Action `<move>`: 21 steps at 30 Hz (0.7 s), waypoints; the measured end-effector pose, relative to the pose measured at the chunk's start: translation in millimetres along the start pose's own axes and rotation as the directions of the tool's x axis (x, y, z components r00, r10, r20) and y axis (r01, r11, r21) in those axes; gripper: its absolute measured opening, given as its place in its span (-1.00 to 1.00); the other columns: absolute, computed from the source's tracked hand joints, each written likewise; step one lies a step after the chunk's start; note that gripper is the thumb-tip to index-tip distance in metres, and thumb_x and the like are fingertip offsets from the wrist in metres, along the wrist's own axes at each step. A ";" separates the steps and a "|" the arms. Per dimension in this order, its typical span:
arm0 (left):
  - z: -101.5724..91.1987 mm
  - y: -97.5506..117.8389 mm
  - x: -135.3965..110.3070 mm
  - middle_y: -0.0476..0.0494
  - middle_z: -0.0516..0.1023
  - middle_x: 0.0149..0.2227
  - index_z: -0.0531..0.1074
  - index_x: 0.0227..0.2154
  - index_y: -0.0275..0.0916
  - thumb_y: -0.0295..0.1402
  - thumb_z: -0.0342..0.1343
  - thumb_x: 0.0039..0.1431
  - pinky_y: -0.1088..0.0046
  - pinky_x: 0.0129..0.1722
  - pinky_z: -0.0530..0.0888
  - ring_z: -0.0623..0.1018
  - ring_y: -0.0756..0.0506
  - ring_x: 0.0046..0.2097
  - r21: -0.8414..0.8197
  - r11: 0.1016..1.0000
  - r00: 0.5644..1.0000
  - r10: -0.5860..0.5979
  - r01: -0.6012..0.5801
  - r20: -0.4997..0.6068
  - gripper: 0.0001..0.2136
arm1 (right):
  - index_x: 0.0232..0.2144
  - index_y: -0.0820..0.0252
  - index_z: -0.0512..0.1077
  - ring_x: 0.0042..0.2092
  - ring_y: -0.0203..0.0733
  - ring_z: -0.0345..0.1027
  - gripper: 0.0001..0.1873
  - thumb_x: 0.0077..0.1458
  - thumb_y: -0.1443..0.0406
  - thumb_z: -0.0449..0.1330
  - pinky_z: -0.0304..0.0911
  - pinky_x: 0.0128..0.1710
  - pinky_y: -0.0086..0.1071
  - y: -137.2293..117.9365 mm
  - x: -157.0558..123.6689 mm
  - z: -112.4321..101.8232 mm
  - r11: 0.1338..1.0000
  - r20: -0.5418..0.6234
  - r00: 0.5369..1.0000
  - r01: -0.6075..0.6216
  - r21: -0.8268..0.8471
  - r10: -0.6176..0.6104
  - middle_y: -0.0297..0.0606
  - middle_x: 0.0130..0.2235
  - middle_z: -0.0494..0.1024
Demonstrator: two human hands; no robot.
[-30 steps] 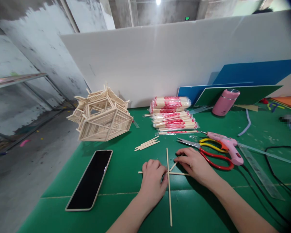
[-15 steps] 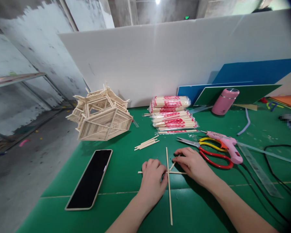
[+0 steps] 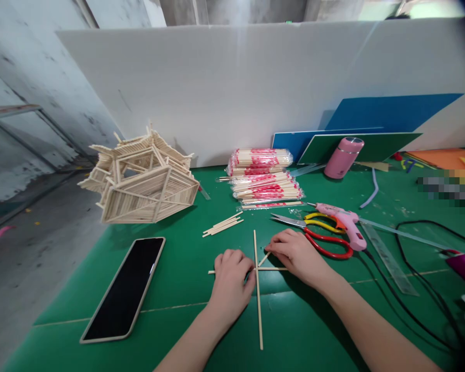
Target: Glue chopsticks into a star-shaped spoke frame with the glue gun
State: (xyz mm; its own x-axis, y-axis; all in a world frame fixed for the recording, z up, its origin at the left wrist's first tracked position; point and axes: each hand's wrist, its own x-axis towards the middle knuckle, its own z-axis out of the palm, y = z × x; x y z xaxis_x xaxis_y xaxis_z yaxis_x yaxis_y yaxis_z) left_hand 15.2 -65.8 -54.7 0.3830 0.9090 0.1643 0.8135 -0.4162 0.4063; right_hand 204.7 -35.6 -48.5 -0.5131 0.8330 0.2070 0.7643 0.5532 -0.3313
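Observation:
A long wooden chopstick (image 3: 259, 310) lies pointing away from me on the green table. It crosses a second chopstick (image 3: 273, 268) lying sideways. My left hand (image 3: 233, 274) is closed over the sideways chopstick, just left of the crossing, its fingertips partly hidden. Between the fingertips of my right hand (image 3: 294, 253) is a short stick piece (image 3: 264, 259), slanting down to the crossing from the upper right. Several loose cut sticks (image 3: 222, 225) lie beyond my left hand.
A stick-built model (image 3: 143, 186) stands back left, behind a phone (image 3: 124, 289). Wrapped chopstick bundles (image 3: 265, 175) lie at the back. Right of my hands are scissors (image 3: 329, 243), a pink glue gun (image 3: 346, 225) with a cord, and a clear ruler (image 3: 389, 261). Behind stands a pink bottle (image 3: 344, 157).
The camera view has turned slightly right, so everything sits further left in the picture. Both hands keep nearly the same hold at the crossed sticks.

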 end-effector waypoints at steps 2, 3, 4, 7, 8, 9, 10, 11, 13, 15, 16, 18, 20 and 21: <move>0.0 0.1 0.0 -0.07 0.35 -0.39 0.35 -0.47 -0.20 -0.43 -0.10 0.06 0.32 -0.25 0.17 0.27 -0.09 -0.25 -0.004 1.000 1.000 0.001 -0.001 -0.003 -0.87 | -0.28 0.03 0.44 -0.23 -0.22 0.19 -0.76 0.11 0.33 -0.02 0.09 -0.28 -0.35 0.6 -0.2 -1.9 1.000 0.010 1.000 -0.007 0.003 0.007 -0.27 -0.31 0.43; -0.1 0.1 0.1 -0.07 0.35 -0.39 0.34 -0.47 -0.20 -0.43 -0.10 0.06 0.32 -0.25 0.17 0.27 -0.09 -0.25 -0.004 1.000 1.000 0.001 -0.001 -0.002 -0.87 | -0.29 0.03 0.44 -0.23 -0.22 0.19 -0.76 0.11 0.32 -0.02 0.09 -0.28 -0.35 0.9 -0.3 -2.8 1.000 0.015 1.000 -0.012 0.005 0.012 -0.28 -0.31 0.43; -0.1 0.1 0.3 -0.07 0.35 -0.39 0.34 -0.47 -0.20 -0.43 -0.10 0.06 0.32 -0.25 0.17 0.27 -0.09 -0.25 -0.002 1.000 1.000 0.001 -0.001 0.001 -0.87 | -0.30 0.03 0.44 -0.23 -0.22 0.18 -0.77 0.11 0.31 -0.02 0.09 -0.28 -0.35 1.1 -0.3 -3.6 1.000 0.020 1.000 -0.016 0.009 0.016 -0.28 -0.31 0.42; -0.1 -0.1 1.0 -0.07 0.34 -0.39 0.34 -0.48 -0.21 -0.42 -0.10 0.06 0.32 -0.24 0.17 0.27 -0.09 -0.25 0.004 1.000 1.000 -0.005 0.005 0.009 -0.87 | -0.33 0.05 0.43 -0.23 -0.22 0.18 -0.78 0.11 0.31 -0.01 0.09 -0.27 -0.35 1.7 -0.4 -5.2 1.000 0.039 0.999 -0.019 0.023 0.018 -0.29 -0.31 0.42; -0.1 -0.2 1.1 -0.07 0.34 -0.39 0.34 -0.48 -0.21 -0.42 -0.10 0.06 0.32 -0.24 0.17 0.27 -0.09 -0.25 0.005 1.000 1.000 -0.006 0.006 0.010 -0.87 | -0.34 0.06 0.43 -0.24 -0.22 0.18 -0.79 0.11 0.32 -0.02 0.09 -0.27 -0.35 1.8 -0.4 -5.5 0.999 0.045 0.999 -0.020 0.026 0.019 -0.29 -0.32 0.42; -0.1 -0.3 1.2 -0.07 0.34 -0.39 0.35 -0.48 -0.21 -0.42 -0.10 0.06 0.32 -0.24 0.17 0.27 -0.09 -0.25 0.004 1.000 1.000 -0.006 0.006 0.011 -0.87 | -0.35 0.08 0.43 -0.24 -0.23 0.18 -0.79 0.11 0.32 -0.02 0.09 -0.28 -0.35 1.8 -0.5 -5.7 0.999 0.049 0.999 -0.022 0.029 0.020 -0.29 -0.32 0.42; -0.1 -0.4 1.1 -0.07 0.34 -0.39 0.35 -0.47 -0.20 -0.42 -0.10 0.06 0.31 -0.24 0.17 0.27 -0.10 -0.25 0.003 1.000 1.000 -0.005 0.005 0.013 -0.87 | -0.36 0.09 0.42 -0.25 -0.23 0.18 -0.79 0.11 0.33 -0.02 0.10 -0.28 -0.35 1.7 -0.6 -5.8 0.999 0.050 0.998 -0.024 0.030 0.022 -0.29 -0.32 0.41; -0.2 -0.4 1.0 -0.07 0.34 -0.39 0.35 -0.46 -0.20 -0.42 -0.10 0.06 0.31 -0.24 0.17 0.27 -0.10 -0.25 0.002 1.000 1.000 -0.005 0.005 0.013 -0.87 | -0.36 0.10 0.42 -0.25 -0.23 0.18 -0.79 0.11 0.33 -0.02 0.10 -0.28 -0.36 1.6 -0.8 -5.9 0.999 0.048 0.999 -0.027 0.030 0.025 -0.28 -0.32 0.41; -0.5 -0.3 0.8 -0.07 0.34 -0.39 0.36 -0.45 -0.19 -0.43 -0.10 0.05 0.31 -0.24 0.17 0.27 -0.10 -0.25 -0.001 1.000 1.000 -0.002 0.002 0.016 -0.87 | -0.36 0.10 0.42 -0.25 -0.24 0.18 -0.80 0.11 0.33 -0.02 0.10 -0.28 -0.36 1.3 -1.3 -6.0 0.999 0.042 0.999 -0.026 0.028 0.025 -0.28 -0.32 0.41; -0.9 0.1 0.9 -0.07 0.35 -0.38 0.36 -0.44 -0.18 -0.45 -0.10 0.05 0.31 -0.25 0.17 0.27 -0.10 -0.25 -0.002 1.000 1.000 0.001 -0.001 0.018 -0.86 | -0.35 0.08 0.42 -0.24 -0.24 0.18 -0.80 0.11 0.33 -0.02 0.10 -0.28 -0.36 1.1 -1.8 -6.0 0.999 0.037 0.999 -0.026 0.028 0.025 -0.28 -0.32 0.40; -1.1 0.2 1.1 -0.07 0.35 -0.38 0.36 -0.44 -0.18 -0.45 -0.11 0.05 0.31 -0.25 0.17 0.27 -0.10 -0.25 -0.002 1.000 1.000 0.002 -0.002 0.019 -0.85 | -0.34 0.07 0.42 -0.24 -0.24 0.18 -0.80 0.10 0.33 -0.01 0.10 -0.28 -0.37 1.0 -2.0 -5.8 0.999 0.037 0.999 -0.028 0.029 0.027 -0.29 -0.32 0.40; -1.5 0.4 1.7 -0.07 0.35 -0.39 0.36 -0.45 -0.18 -0.46 -0.12 0.06 0.31 -0.25 0.17 0.27 -0.09 -0.25 -0.002 1.000 1.000 0.001 -0.001 0.018 -0.84 | -0.33 0.06 0.42 -0.24 -0.24 0.18 -0.80 0.10 0.34 -0.01 0.10 -0.28 -0.37 1.1 -2.6 -5.3 0.999 0.037 0.999 -0.034 0.033 0.033 -0.30 -0.32 0.40; -1.6 0.4 2.1 -0.07 0.35 -0.39 0.36 -0.45 -0.18 -0.46 -0.12 0.05 0.31 -0.25 0.17 0.27 -0.09 -0.25 -0.005 1.000 1.000 -0.002 0.002 0.016 -0.84 | -0.33 0.06 0.42 -0.24 -0.24 0.18 -0.79 0.10 0.34 -0.01 0.10 -0.28 -0.37 1.4 -3.0 -4.6 0.999 0.035 0.999 -0.038 0.034 0.037 -0.30 -0.32 0.40; -1.5 0.3 2.2 -0.07 0.35 -0.39 0.36 -0.45 -0.18 -0.46 -0.12 0.05 0.31 -0.24 0.17 0.27 -0.09 -0.25 -0.008 1.000 1.000 -0.003 0.003 0.016 -0.84 | -0.33 0.06 0.42 -0.24 -0.24 0.18 -0.79 0.10 0.34 -0.01 0.10 -0.29 -0.37 1.6 -3.2 -4.2 0.999 0.032 0.999 -0.038 0.035 0.037 -0.30 -0.32 0.40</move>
State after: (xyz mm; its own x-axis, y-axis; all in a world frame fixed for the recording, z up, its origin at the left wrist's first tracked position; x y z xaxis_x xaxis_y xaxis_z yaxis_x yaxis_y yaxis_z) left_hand 15.6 -63.9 -52.9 0.3875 0.9097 0.1492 0.8110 -0.4134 0.4140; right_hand 209.2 -37.3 -45.8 -0.4970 0.8520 0.1648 0.7691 0.5204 -0.3710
